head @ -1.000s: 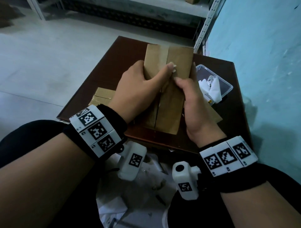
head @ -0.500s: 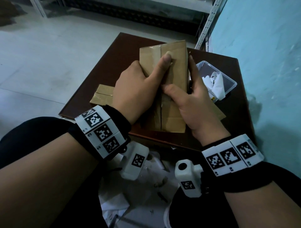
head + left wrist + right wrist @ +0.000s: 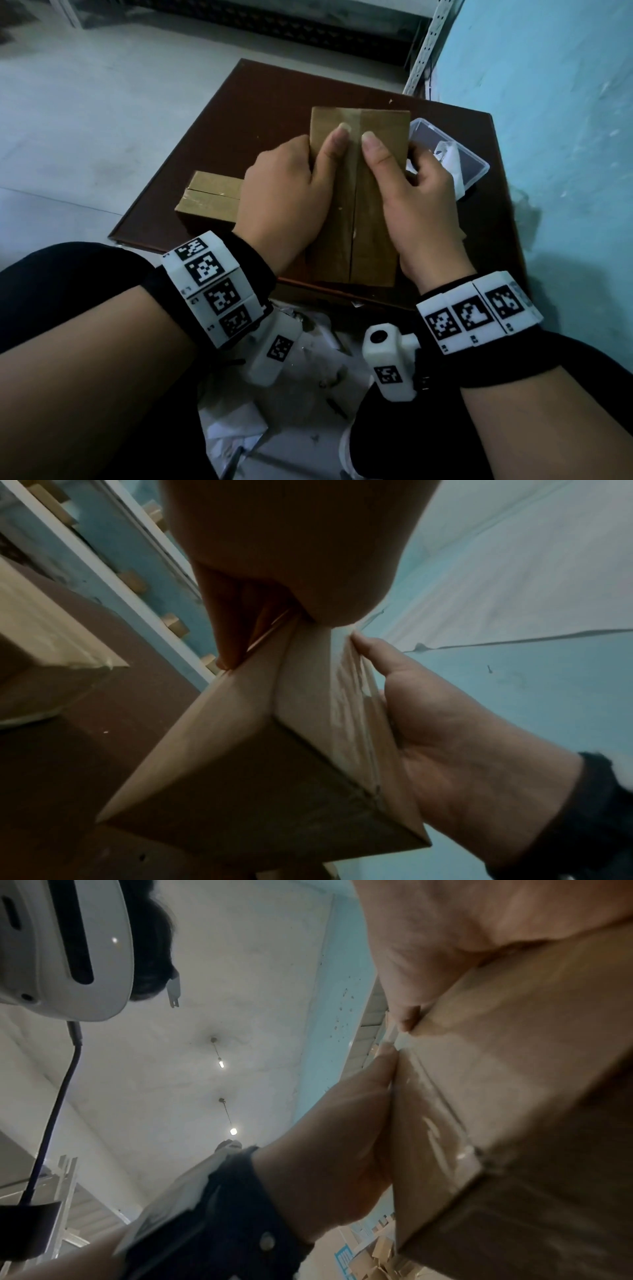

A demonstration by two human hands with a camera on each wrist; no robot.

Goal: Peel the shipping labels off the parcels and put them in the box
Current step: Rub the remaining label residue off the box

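Turned since half a second ago: parcel (image 3: 356, 205) squared up at frame centre, both thumbs now side by side on its top face near the taped seam. Left hand (image 3: 287, 192) wrapped round the left side, thumb laid flat on top; right hand (image 3: 418, 202) gripping the right side likewise, fingers curled behind the edge. No shipping label visible on the upturned face, only glossy clear tape over matte brown corrugated card, crisp-edged and rectangular. Clear plastic box (image 3: 479, 164), right of centre, already holding crumpled white labels (image 3: 448, 161). Second parcel (image 3: 209, 198) lying left of centre on the dark brown table (image 3: 239, 113). Likely risks: mistaking tape for label and tearing card fibres; a thin paper label shredding if pulled fast; slick tape letting the thumbs slip.
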